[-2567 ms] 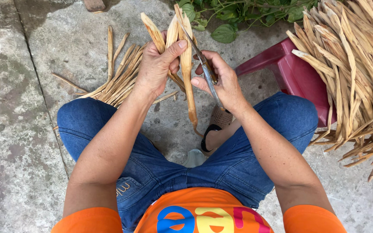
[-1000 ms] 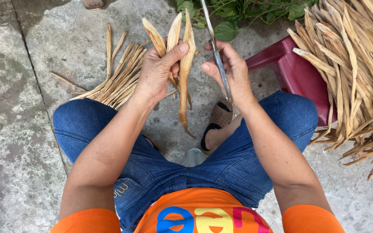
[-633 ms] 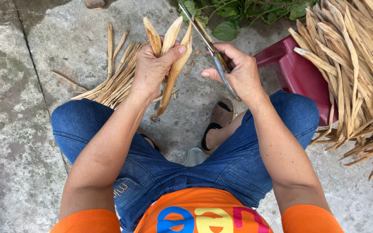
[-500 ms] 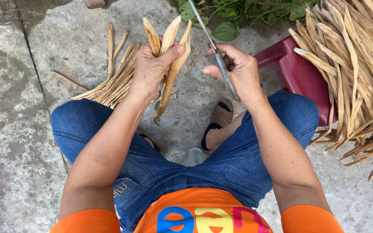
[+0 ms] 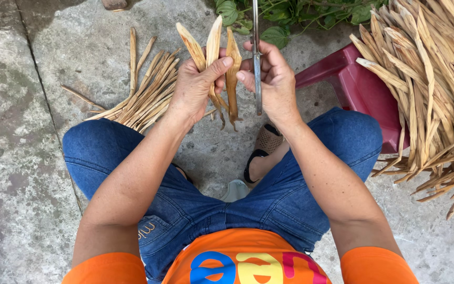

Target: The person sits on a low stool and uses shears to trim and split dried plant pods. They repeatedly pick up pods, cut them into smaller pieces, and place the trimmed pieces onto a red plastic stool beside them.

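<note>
**Blade swung upright beside the split strips**

The left hand (image 5: pixel 198 87) is closed around a small bunch of dried, tan plant strips (image 5: pixel 217 58), thumb pressed across them. Since a moment ago the strips have come from a slant to nearly vertical, and the knife (image 5: pixel 257 63) in the right hand (image 5: pixel 274 79) — fingers wrapped shut on its handle — now stands straight up just beside them. I judge one splitting stroke finished and the grip being reset.

The blade's tip is cut off by the top edge. Whether its edge touches the strips cannot be told. Finished strips (image 5: pixel 145 97) lie on the concrete; an uncut heap (image 5: pixel 432 79) rests on the red plastic stool (image 5: pixel 350 89).
</note>
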`<state>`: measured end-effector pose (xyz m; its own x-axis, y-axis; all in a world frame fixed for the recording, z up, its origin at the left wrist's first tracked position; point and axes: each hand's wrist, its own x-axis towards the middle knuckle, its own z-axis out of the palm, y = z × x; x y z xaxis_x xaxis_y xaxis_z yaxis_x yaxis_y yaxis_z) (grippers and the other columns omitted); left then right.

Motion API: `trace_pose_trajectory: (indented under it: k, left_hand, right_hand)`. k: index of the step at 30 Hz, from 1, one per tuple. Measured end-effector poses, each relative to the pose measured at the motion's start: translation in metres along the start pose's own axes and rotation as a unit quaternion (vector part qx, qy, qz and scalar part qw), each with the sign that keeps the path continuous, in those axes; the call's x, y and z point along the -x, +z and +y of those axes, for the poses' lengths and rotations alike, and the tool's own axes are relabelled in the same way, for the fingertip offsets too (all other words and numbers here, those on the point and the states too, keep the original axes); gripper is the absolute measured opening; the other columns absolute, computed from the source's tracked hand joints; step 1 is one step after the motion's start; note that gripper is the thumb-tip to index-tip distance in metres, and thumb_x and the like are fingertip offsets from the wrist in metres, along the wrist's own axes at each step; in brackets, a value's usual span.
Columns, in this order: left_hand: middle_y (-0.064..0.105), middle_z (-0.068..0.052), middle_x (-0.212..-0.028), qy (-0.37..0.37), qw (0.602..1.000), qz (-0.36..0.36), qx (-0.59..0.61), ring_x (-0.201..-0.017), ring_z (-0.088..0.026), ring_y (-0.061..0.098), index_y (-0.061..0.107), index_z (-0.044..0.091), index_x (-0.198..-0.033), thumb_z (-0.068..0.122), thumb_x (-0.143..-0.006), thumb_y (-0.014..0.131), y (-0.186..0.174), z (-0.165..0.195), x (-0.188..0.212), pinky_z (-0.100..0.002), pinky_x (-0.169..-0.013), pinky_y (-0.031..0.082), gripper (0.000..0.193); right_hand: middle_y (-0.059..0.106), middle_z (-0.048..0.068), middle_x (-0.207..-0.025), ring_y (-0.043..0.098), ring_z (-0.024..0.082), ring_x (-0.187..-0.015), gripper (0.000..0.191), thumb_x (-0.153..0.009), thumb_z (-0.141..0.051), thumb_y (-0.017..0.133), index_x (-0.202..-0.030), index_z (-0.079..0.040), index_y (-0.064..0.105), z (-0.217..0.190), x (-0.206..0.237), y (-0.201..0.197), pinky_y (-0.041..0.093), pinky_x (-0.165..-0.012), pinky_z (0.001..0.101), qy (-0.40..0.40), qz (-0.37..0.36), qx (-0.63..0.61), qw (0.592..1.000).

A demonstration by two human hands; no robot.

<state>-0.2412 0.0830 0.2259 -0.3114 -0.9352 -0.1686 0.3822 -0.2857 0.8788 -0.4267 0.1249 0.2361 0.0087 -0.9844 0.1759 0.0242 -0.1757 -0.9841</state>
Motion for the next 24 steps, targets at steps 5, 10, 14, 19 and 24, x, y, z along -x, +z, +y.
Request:
trace_pose_trajectory:
  k: [5,10,14,19,24]
  left_hand:
    - [0.07,0.001,-0.079,-0.029,0.999,-0.022,0.024,-0.065,-0.006,0.061,0.075,0.008,-0.108,0.024,-0.091,0.078,-0.003,-0.003,0.001,-0.022,-0.055,0.05,0.024]
    - [0.068,0.002,-0.079,-0.008,0.998,-0.04,-0.047,-0.066,-0.005,0.058,0.076,0.005,-0.101,0.032,-0.096,0.079,0.001,-0.02,0.004,-0.022,-0.057,0.048,0.028]
    - [0.069,0.005,-0.085,0.009,0.998,-0.026,-0.052,-0.068,-0.001,0.053,0.076,0.008,-0.111,0.039,-0.094,0.076,0.001,-0.022,0.003,-0.019,-0.057,0.042,0.036]
    - [0.073,0.001,-0.098,0.089,0.994,0.004,-0.062,-0.089,-0.008,0.057,0.073,0.009,-0.118,0.042,-0.103,0.064,-0.003,-0.012,-0.004,-0.026,-0.085,0.043,0.037]
    - [0.075,-0.003,-0.1,0.09,0.996,-0.005,0.015,-0.102,-0.015,0.068,0.07,0.009,-0.113,0.043,-0.101,0.063,-0.003,-0.009,-0.01,-0.036,-0.101,0.052,0.037]
  right_hand:
    - [0.073,0.002,-0.101,0.066,0.005,-0.086,0.047,-0.097,-0.005,0.08,-0.139,-0.006,0.058,-0.009,-0.008,-0.003,0.052,-0.066,0.0192,0.046,0.024,-0.023,0.998]
    - [0.071,0.002,-0.098,0.063,0.005,-0.078,0.046,-0.098,-0.002,0.079,-0.139,-0.007,0.059,-0.005,-0.006,-0.004,0.052,-0.065,0.0196,0.045,0.019,-0.05,0.998]
    - [0.073,0.005,-0.101,0.067,0.008,-0.079,0.046,-0.098,-0.003,0.078,-0.139,-0.008,0.058,-0.001,-0.006,0.0,0.057,-0.069,0.022,0.059,0.031,-0.082,0.994]
    - [0.078,0.009,-0.116,0.072,0.014,-0.098,0.049,-0.098,-0.008,0.079,-0.14,-0.009,0.055,0.005,-0.006,0.002,0.06,-0.083,0.0287,0.036,0.032,-0.044,0.998]
    - [0.066,0.01,-0.141,0.066,0.022,-0.133,0.061,-0.092,-0.016,0.085,-0.142,-0.01,0.051,0.033,0.0,0.01,0.059,-0.111,0.0361,-0.023,-0.029,-0.032,0.999]
